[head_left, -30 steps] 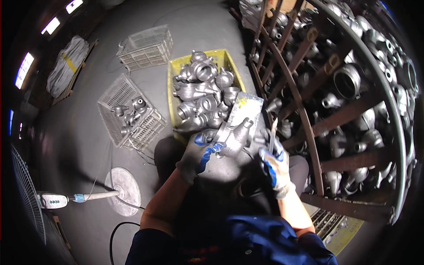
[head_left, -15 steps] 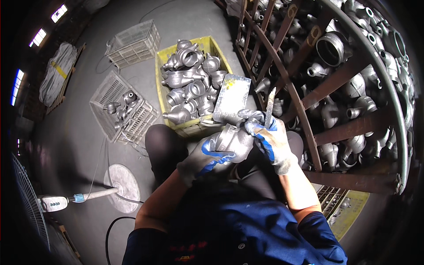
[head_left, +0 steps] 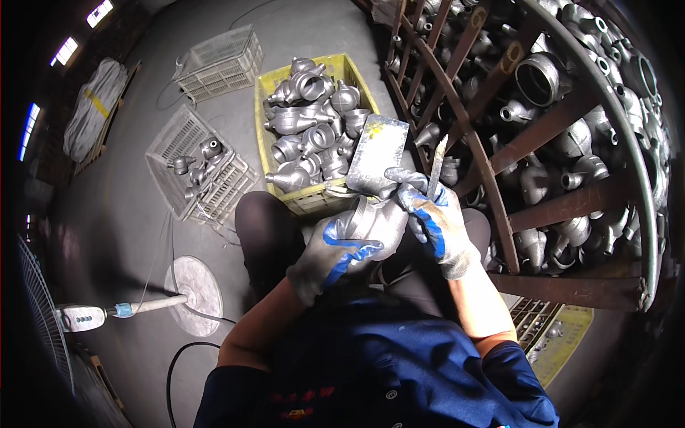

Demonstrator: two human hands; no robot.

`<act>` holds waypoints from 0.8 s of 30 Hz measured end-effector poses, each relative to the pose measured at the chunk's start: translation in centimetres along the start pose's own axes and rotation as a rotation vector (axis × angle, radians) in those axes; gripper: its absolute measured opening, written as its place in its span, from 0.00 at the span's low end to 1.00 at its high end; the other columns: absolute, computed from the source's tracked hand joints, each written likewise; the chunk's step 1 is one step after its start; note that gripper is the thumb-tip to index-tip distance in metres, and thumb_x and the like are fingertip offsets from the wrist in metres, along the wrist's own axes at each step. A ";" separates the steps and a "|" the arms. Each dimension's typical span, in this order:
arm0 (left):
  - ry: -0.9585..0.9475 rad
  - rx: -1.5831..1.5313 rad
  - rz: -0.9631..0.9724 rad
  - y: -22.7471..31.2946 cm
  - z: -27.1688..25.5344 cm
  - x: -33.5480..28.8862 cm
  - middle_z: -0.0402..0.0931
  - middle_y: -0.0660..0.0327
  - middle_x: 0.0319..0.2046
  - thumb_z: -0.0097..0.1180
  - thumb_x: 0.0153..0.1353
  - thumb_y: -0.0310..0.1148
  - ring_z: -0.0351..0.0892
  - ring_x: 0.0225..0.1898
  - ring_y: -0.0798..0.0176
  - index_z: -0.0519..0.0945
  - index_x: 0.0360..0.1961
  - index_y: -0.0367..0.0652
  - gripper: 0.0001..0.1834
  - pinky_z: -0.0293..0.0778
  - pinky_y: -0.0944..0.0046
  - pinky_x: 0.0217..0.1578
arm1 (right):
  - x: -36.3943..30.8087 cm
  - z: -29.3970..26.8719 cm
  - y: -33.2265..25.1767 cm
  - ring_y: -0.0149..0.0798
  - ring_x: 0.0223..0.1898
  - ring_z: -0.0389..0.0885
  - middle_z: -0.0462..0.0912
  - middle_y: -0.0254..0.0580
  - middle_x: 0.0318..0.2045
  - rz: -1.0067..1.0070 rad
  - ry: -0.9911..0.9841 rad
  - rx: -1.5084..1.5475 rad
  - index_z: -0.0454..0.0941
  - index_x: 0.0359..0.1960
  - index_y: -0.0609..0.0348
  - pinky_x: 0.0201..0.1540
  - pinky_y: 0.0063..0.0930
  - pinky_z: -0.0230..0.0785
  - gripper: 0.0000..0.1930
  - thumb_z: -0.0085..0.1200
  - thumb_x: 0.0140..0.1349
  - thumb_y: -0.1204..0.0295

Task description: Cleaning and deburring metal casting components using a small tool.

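My left hand (head_left: 327,258), in a grey glove with blue patches, is closed around a silver-grey metal casting (head_left: 384,222) with a round body and a ringed opening. It is held above my lap. My right hand (head_left: 444,227), gloved alike, grips a narrow flat file (head_left: 437,170) whose pale tip points up and away from me. Its fingers lie close against the right side of the casting; whether they touch it is hard to tell. Just beyond the hands, a flat metal plate (head_left: 378,151) leans at the near right corner of a yellow crate (head_left: 261,139) filled with similar castings (head_left: 308,114).
On my right stands a large brown metal-framed cage (head_left: 492,170) heaped with castings. To the left are a pale crate (head_left: 232,187) with a few castings, another pale crate (head_left: 221,64) farther off, and a fan (head_left: 84,318) on a round base. Cables lie on the floor.
The casting has shifted or turned slightly in my left hand. My right hand keeps the file in almost the same place. The whole view has moved a little.
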State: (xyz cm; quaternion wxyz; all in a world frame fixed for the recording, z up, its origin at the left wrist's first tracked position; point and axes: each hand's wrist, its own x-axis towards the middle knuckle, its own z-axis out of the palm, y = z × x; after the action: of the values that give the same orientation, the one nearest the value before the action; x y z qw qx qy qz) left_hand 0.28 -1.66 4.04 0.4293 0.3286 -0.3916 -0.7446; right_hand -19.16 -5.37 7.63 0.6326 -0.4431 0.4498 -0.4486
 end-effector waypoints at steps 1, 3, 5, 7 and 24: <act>-0.046 0.041 0.084 0.0 -0.1 0.0 0.79 0.61 0.39 0.62 0.53 0.26 0.78 0.37 0.72 0.76 0.48 0.34 0.20 0.75 0.68 0.40 | 0.1 -0.1 0.1 0.16 0.12 0.58 0.75 0.26 0.22 0.014 0.002 -0.044 0.78 0.48 0.63 0.15 0.12 0.46 0.15 0.54 0.62 0.69; -0.074 0.053 0.084 0.0 -0.4 0.1 0.79 0.62 0.37 0.60 0.55 0.26 0.78 0.36 0.72 0.75 0.48 0.34 0.19 0.75 0.68 0.38 | 0.5 -0.3 0.5 0.16 0.12 0.58 0.77 0.27 0.24 0.029 0.002 -0.089 0.78 0.47 0.63 0.15 0.12 0.46 0.15 0.54 0.62 0.69; -0.107 0.065 0.081 0.1 -0.5 0.2 0.78 0.62 0.36 0.58 0.57 0.27 0.78 0.35 0.71 0.75 0.49 0.34 0.18 0.74 0.68 0.37 | 1.1 -0.9 1.3 0.16 0.12 0.58 0.77 0.27 0.25 0.024 0.006 -0.082 0.78 0.46 0.63 0.15 0.12 0.46 0.14 0.54 0.61 0.69; -0.024 -0.082 -0.103 0.4 -0.3 0.1 0.77 0.60 0.37 0.53 0.62 0.28 0.79 0.38 0.67 0.74 0.51 0.34 0.17 0.76 0.66 0.40 | 1.4 -0.7 1.6 0.16 0.12 0.58 0.76 0.27 0.23 -0.021 0.036 -0.055 0.78 0.45 0.63 0.14 0.12 0.45 0.14 0.54 0.60 0.69; 0.239 -0.230 0.207 -2.2 -2.7 0.0 0.71 0.50 0.53 0.40 0.70 0.34 0.74 0.53 0.55 0.65 0.58 0.31 0.21 0.75 0.49 0.51 | 0.3 -3.9 4.9 0.19 0.09 0.56 0.66 0.23 0.14 0.070 0.231 0.326 0.78 0.41 0.61 0.10 0.15 0.48 0.09 0.52 0.65 0.70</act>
State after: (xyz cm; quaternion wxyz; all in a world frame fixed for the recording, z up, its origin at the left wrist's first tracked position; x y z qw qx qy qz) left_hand 1.63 -1.71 0.84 0.5817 0.3213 -0.2818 -0.6921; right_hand -22.01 -5.30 2.06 0.6555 -0.2645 0.4558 -0.5410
